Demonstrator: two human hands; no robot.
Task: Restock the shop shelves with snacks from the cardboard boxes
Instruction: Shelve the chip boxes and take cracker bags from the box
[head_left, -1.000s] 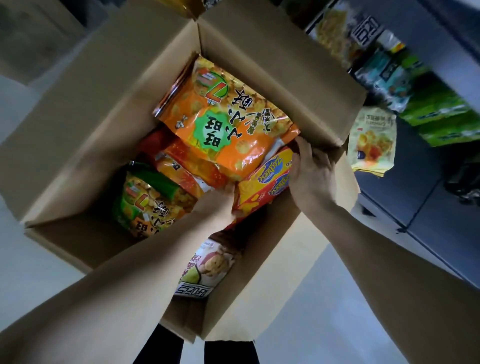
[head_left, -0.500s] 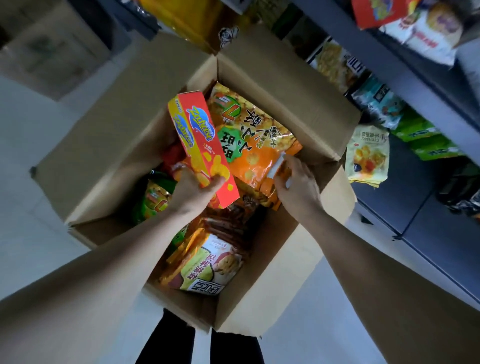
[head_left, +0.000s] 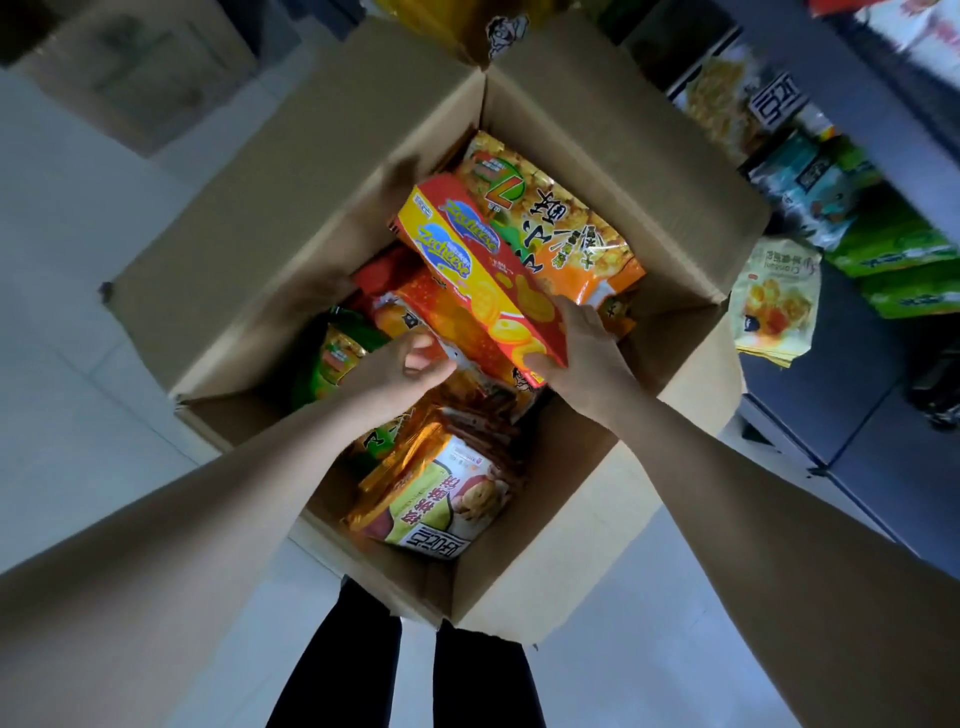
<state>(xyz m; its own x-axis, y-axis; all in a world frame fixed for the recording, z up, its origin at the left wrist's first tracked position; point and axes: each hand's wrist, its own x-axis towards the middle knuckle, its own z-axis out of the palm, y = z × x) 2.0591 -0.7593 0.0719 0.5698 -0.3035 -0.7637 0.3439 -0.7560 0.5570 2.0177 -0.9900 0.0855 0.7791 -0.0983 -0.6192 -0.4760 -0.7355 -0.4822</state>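
One cracker box (head_left: 483, 270) passed to right hand (head_left: 582, 353) (left hand (head_left: 402, 364) curled beside).

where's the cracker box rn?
Head view, centre: the cracker box is gripped by the right hand, above the open carton, over the orange bag.

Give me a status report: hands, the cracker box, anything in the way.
Right hand grips the cracker box at its near end, tilted over the bags in the cardboard box. Left hand curled against an orange-red packet, grip unclear. Nothing lies over the cracker box.
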